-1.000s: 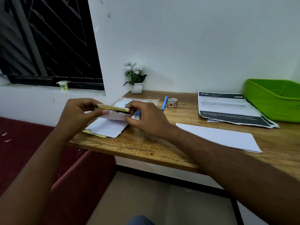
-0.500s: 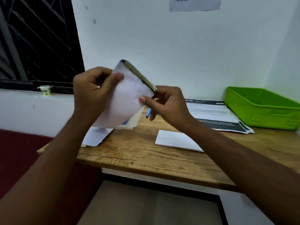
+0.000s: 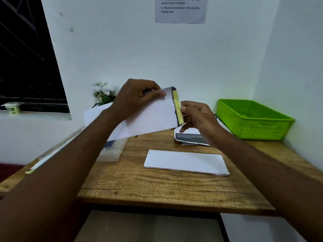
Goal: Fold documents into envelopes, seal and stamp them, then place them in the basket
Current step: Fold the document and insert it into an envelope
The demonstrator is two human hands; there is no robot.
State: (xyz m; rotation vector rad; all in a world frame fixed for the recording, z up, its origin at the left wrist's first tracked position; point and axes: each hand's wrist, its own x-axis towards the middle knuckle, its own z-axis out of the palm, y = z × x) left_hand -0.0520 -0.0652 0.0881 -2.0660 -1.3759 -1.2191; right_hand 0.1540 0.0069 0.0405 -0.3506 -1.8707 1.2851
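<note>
I hold a white envelope [image 3: 150, 116] up in the air above the wooden desk [image 3: 157, 186]. Its right end carries a yellow strip with a dark edge. My left hand [image 3: 136, 96] grips the envelope's upper edge, thumb on the front. My right hand [image 3: 197, 116] pinches the yellow strip end. A folded white document [image 3: 187, 162] lies flat on the desk below. The printed documents [image 3: 190, 137] lie behind my right hand, mostly hidden. The green basket [image 3: 253, 117] stands at the desk's back right.
A clear packet of envelopes [image 3: 111, 151] lies on the desk's left under my left arm. A small white flower pot [image 3: 104, 95] stands at the back. An instruction sheet [image 3: 180, 9] hangs on the wall. A small cup [image 3: 13, 108] sits on the window ledge.
Both hands lifted the envelope off the stack at the desk's left and brought it up and to the right. The envelope turned so its yellow strip end now faces my right hand.
</note>
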